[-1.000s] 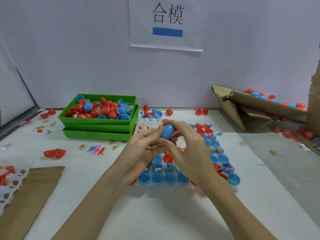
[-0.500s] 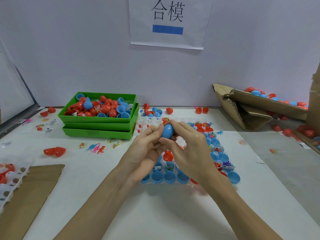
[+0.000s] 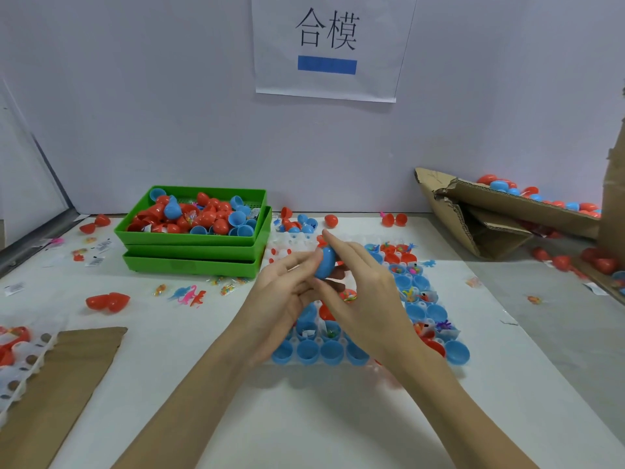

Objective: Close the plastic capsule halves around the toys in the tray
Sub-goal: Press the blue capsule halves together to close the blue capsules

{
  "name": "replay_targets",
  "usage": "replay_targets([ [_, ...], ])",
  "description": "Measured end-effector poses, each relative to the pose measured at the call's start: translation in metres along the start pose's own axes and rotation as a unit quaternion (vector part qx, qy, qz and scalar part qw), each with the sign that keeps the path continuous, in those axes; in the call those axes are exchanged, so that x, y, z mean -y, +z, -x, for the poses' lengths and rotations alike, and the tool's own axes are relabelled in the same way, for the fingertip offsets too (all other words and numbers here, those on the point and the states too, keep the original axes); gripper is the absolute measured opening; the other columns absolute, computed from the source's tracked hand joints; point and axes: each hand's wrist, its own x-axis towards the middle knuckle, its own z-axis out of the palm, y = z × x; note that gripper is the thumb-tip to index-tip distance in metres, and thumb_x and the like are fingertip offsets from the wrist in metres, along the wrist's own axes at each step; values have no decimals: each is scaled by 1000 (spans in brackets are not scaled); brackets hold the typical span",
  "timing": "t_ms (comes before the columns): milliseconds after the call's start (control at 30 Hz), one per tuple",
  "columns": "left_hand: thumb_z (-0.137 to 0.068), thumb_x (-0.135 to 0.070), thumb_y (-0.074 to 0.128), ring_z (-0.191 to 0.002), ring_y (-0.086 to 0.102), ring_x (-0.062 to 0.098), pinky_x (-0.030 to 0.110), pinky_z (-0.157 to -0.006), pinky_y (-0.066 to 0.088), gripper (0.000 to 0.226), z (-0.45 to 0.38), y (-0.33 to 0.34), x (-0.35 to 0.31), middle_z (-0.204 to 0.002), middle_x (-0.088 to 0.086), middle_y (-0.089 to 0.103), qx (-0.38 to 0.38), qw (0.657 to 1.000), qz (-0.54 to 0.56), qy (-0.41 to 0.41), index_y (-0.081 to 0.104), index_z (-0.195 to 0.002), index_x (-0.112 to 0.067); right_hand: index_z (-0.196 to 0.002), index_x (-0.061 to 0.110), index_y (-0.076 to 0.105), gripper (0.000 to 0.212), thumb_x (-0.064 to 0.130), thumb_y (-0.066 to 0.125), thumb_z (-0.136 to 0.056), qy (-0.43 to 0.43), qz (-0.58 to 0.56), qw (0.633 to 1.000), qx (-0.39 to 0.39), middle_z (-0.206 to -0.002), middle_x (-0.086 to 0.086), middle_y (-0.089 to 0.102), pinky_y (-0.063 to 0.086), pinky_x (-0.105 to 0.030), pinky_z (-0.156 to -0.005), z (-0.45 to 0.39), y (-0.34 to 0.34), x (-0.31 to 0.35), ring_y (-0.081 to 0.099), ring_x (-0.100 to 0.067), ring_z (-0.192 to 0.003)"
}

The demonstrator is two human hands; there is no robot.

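A blue capsule (image 3: 325,263) is pinched between both hands above the tray. My left hand (image 3: 285,299) holds it from the left with thumb and fingers. My right hand (image 3: 363,292) grips it from the right, index finger stretched over its top. Below them lies the clear plastic tray (image 3: 291,245) holding several blue halves (image 3: 331,352) and red halves (image 3: 400,257), some with small toys (image 3: 411,294) inside. Part of the tray is hidden by my hands.
Stacked green bins (image 3: 192,252) with loose red and blue halves stand at the back left. Loose toys (image 3: 189,296) and a red capsule (image 3: 107,302) lie on the table. Torn cardboard (image 3: 473,225) with capsules sits right; a cardboard sheet (image 3: 57,384) and another tray (image 3: 13,363) left.
Both hands have stayed together on the blue capsule. My right index finger has stretched out over its top and the fingers have shifted around it.
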Motion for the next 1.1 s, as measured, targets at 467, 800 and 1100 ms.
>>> replay_targets([
  [467,-101,-48,57,-96,78,34,29,-77,64,50,-2,-5,-9,-101,19,78,-107,992,-36,56,65,-118,-3,-139,22,60,49,27,73,-91,228,-260,931,-118,-115,12,72,55,-13,-84,-20,-21,-4,70,-3,-105],
  [800,-94,-43,58,-77,75,36,31,-65,64,52,-4,-16,-11,-89,29,73,-123,988,70,57,70,-95,8,-152,-5,31,56,27,47,-109,383,-675,583,-238,-153,-25,44,42,-39,-115,-162,-93,-97,48,-35,-140],
  [1100,-96,-42,57,-75,74,34,31,-64,63,47,-4,-19,-16,-85,26,72,-136,987,68,57,75,-83,0,-125,-5,61,27,10,48,-107,448,-320,830,-91,-106,-12,74,60,-23,-73,-125,-75,-122,75,-19,-85],
])
